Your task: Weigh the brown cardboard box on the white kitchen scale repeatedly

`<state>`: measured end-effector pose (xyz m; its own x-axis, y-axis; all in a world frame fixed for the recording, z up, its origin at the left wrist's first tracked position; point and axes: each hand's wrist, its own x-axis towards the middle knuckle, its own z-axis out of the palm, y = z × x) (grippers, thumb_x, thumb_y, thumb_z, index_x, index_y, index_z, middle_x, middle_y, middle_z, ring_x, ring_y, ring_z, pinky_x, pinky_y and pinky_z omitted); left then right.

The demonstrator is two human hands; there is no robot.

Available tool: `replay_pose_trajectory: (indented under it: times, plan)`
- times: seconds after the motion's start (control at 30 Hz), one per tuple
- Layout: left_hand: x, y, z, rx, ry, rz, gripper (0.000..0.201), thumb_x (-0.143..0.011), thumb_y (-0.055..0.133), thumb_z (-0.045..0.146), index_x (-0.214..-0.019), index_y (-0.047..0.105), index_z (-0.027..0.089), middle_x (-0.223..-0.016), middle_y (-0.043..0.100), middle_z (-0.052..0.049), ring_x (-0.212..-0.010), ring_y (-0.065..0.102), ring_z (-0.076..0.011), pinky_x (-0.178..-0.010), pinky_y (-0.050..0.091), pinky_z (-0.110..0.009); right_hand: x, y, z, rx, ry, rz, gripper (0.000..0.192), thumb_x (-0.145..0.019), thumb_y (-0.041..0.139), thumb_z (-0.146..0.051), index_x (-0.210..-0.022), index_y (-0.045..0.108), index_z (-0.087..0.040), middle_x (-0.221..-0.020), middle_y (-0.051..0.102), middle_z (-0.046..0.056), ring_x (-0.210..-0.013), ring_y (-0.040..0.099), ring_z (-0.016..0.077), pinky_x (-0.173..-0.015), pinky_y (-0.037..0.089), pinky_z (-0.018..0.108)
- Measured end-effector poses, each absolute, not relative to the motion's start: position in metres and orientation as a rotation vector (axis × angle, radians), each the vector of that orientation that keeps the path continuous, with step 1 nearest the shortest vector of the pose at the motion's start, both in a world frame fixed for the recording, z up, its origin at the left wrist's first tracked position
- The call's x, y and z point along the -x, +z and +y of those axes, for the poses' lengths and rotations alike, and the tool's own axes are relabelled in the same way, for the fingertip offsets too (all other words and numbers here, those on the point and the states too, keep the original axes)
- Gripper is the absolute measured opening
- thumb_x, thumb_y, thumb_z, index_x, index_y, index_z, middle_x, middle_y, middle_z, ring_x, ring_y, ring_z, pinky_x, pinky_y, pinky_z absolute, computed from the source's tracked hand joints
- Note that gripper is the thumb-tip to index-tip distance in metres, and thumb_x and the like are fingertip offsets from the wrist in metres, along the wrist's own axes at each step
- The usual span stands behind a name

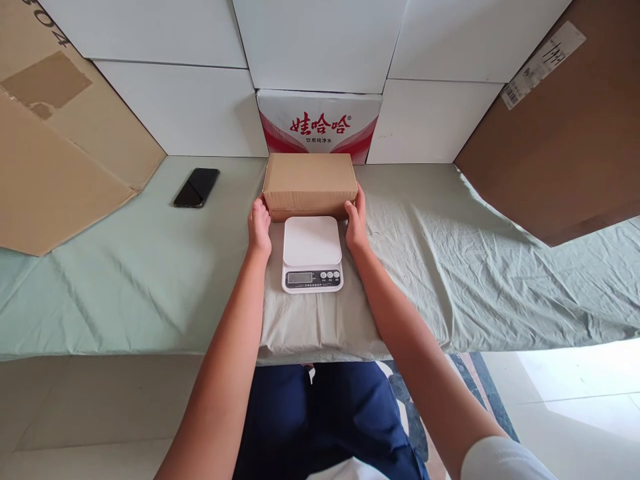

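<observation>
A closed brown cardboard box (310,175) stands at the back of the cloth-covered table, gripped from both sides. My left hand (259,225) presses on its left end, with most of the fingers hidden along that side. On the right end, my right hand (357,222) holds the box, its thumb on the front corner and its fingers along the side. Between my wrists, just in front of the box, sits a white kitchen scale (313,250) with a bare weighing plate. Its small display looks blank.
A black smartphone (197,187) lies left of the box. Behind the box stands a white and red carton (320,107) with Chinese lettering, among white boxes. Large cardboard panels stand at the left (75,167) and right (565,140). The green tablecloth (140,267) is wrinkled.
</observation>
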<state>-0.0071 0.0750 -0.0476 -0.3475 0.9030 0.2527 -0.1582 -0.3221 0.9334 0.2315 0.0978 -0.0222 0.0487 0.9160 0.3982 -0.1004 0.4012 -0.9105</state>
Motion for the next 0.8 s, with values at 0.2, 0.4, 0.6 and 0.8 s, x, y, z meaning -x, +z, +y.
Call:
replay_pose_trajectory:
  times: [0.2, 0.4, 0.6, 0.8]
  plan:
    - [0.006, -0.047, 0.076, -1.041, 1.777, 1.141, 0.09, -0.077, 0.051, 0.093, -0.136, 0.067, 0.026, -0.163, 0.052, -0.013, -0.16, 0.037, -0.0341, -0.13, 0.031, -0.051, -0.231, -0.023, 0.097, 0.837, 0.946, -1.257, 0.075, -0.088, 0.056, -0.069, -0.149, 0.044, -0.028, -0.164, 0.047, 0.008, -0.159, 0.037, 0.0291, -0.135, 0.03, 0.054]
    - [0.006, -0.048, 0.077, -1.045, 1.759, 1.135, 0.083, -0.085, 0.048, 0.087, -0.14, 0.065, 0.027, -0.163, 0.052, -0.012, -0.161, 0.035, -0.0323, -0.131, 0.031, -0.05, -0.229, -0.022, 0.097, 0.857, 0.954, -1.243, 0.072, -0.087, 0.056, -0.067, -0.147, 0.046, -0.029, -0.161, 0.05, 0.008, -0.157, 0.039, 0.0286, -0.134, 0.032, 0.053]
    - [0.001, -0.044, 0.073, -1.015, 1.778, 1.153, 0.087, -0.085, 0.046, 0.089, -0.141, 0.064, 0.025, -0.161, 0.055, -0.012, -0.16, 0.038, -0.0314, -0.13, 0.032, -0.047, -0.229, -0.02, 0.096, 0.892, 0.963, -1.183, 0.071, -0.087, 0.057, -0.058, -0.148, 0.044, -0.026, -0.162, 0.048, 0.01, -0.157, 0.039, 0.0304, -0.133, 0.03, 0.056]
    - [-0.005, -0.044, 0.072, -0.999, 1.782, 1.189, 0.092, -0.08, 0.049, 0.093, -0.135, 0.067, 0.021, -0.154, 0.062, -0.015, -0.154, 0.048, -0.0319, -0.128, 0.036, -0.043, -0.229, -0.02, 0.097, 0.869, 0.973, -1.251, 0.068, -0.091, 0.055, -0.053, -0.154, 0.042, -0.032, -0.168, 0.043, 0.002, -0.161, 0.034, 0.0265, -0.136, 0.025, 0.053]
